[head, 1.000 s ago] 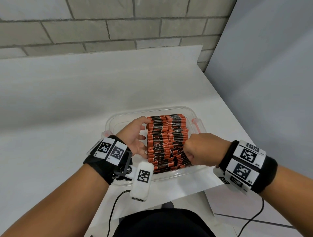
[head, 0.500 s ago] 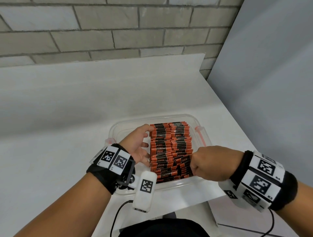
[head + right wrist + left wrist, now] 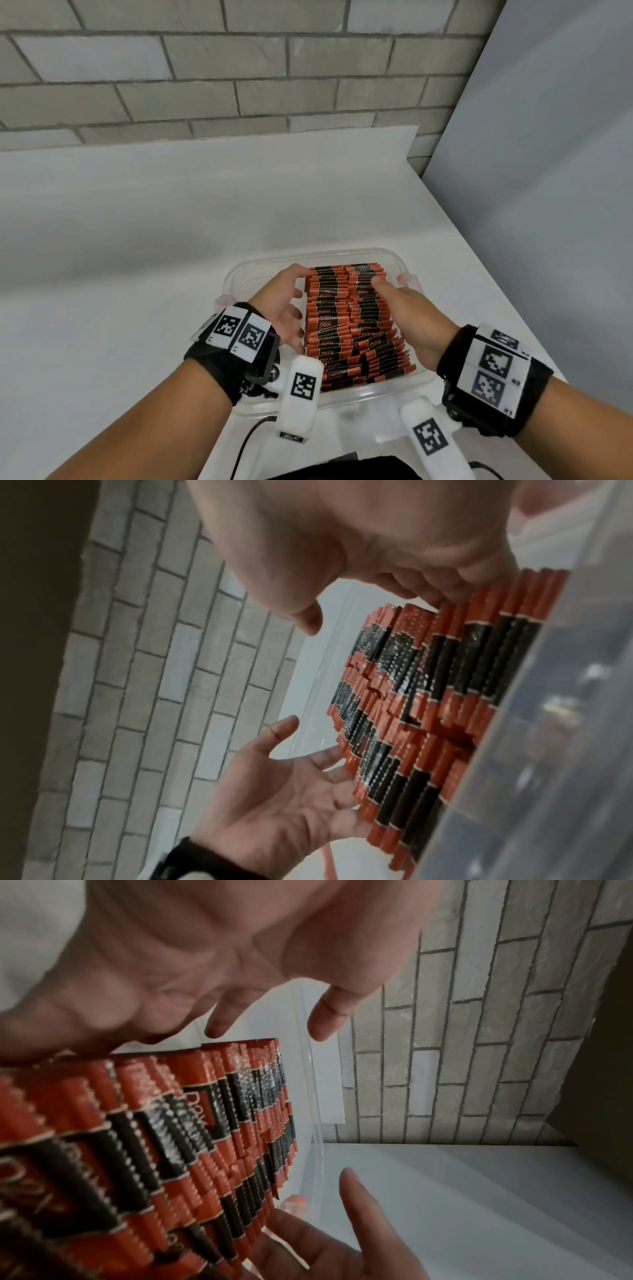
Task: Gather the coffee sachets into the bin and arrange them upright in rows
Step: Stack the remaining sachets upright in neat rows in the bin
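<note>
Two rows of coffee sachets [image 3: 349,318] stand on edge in your clear plastic bin [image 3: 263,270], packed against its right half. From your head view the left strip of the bin floor stays bare, and that is where your left hand [image 3: 281,305] sits, palm turned toward the block, fingers spread and fairly straight, their tips at the left face of the sachets. Your right hand [image 3: 407,315] lies flat over the right row with the fingers extended, gripping nothing.

Only the left wrist view shows the crimped, serrated top edges of the sachets [image 3: 205,1123] close up, glossy foil banded orange and black with pale lettering, and the thin transparent far wall of the bin [image 3: 313,1096] just beyond the last sachet. Only the right wrist view shows your left palm [image 3: 284,799] open from the inside, fingertips touching the orange ends, and your right fingertips [image 3: 479,574] pressing down on the top edges near the frosted side wall [image 3: 548,723].

Near rows in the head view lean and overlap unevenly; the far ones sit squarer.

The bin has rounded corners and pink latches [image 3: 407,279] on its sides. It stands near the front right corner of a matte white table [image 3: 137,240], with open surface to the left and behind, a brick wall [image 3: 239,85] beyond and a grey panel [image 3: 548,171] close on the right.
</note>
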Demonstrator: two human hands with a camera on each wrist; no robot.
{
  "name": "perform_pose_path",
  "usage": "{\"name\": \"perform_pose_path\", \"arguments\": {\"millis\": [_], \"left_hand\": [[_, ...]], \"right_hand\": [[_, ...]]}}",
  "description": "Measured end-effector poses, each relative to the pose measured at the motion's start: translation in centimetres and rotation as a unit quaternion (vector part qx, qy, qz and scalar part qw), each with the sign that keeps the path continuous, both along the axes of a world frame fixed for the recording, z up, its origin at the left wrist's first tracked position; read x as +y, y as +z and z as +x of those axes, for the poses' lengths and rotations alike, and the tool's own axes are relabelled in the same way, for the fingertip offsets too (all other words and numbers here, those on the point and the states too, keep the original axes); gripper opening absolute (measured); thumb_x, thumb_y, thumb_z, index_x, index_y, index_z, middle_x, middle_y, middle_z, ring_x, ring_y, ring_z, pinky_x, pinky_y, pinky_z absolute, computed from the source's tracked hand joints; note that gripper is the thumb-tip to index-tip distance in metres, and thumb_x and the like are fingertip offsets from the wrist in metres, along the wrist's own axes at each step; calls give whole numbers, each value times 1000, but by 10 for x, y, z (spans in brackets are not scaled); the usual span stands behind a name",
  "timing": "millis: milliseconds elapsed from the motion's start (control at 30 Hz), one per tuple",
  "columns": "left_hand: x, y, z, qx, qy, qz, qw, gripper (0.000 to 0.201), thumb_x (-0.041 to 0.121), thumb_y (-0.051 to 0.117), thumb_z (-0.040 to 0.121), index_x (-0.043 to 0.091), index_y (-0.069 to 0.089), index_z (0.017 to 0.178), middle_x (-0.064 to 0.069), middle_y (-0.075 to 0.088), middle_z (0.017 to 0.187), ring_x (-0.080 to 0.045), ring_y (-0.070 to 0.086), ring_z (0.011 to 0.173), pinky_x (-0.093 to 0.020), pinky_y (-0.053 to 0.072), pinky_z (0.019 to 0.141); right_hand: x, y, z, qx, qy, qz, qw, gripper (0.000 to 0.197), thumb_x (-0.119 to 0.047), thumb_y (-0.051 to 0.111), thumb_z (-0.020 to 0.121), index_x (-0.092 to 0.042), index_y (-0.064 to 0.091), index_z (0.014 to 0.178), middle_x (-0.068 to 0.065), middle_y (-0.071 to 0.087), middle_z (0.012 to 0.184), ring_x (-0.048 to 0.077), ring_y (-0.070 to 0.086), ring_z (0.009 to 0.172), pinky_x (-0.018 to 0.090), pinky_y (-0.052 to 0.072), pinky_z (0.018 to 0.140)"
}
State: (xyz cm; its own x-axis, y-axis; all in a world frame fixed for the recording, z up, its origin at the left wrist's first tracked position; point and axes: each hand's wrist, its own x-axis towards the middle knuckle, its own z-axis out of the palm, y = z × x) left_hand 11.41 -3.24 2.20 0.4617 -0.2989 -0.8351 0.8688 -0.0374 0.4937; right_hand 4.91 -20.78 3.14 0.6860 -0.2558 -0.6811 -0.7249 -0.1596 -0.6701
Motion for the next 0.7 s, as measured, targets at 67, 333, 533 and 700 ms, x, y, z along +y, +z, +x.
{"name": "perform_pose_path", "arguments": {"millis": [67,333,533,700], "left_hand": [[-2,-3,-2,10,-1,-5,1000,64,43,52,86,9,33,138,-25,35,145,-47,43,124,-62,40,84],[10,-10,-2,48,15,-10,999,71,42,54,87,10,26,144,-29,22,151,-55,25,134,-72,19,102],[3,-17,-4,56,-27,-13,998,66,45,53,85,4,39,135,-21,61,109,-42,51,118,-70,25,102],[0,-15,-1,45,-56,13,997,65,48,49,84,1,43,130,-23,52,130,-46,43,125,-67,10,110]], "right_hand": [[1,-1,0,25,-13,31,999,76,-65,40,89,-20,25,148,2,36,151,25,32,138,45,22,113],[-8,-8,0,44,-19,29,998,78,-68,42,86,-28,18,149,6,48,142,26,41,133,47,25,114],[-9,-11,0,62,-14,56,996,64,-64,41,89,-23,44,137,3,55,136,23,46,128,43,31,109],[-10,-17,4,56,-24,57,997,81,-75,43,80,-27,35,145,1,46,144,23,38,134,48,23,115]]}}
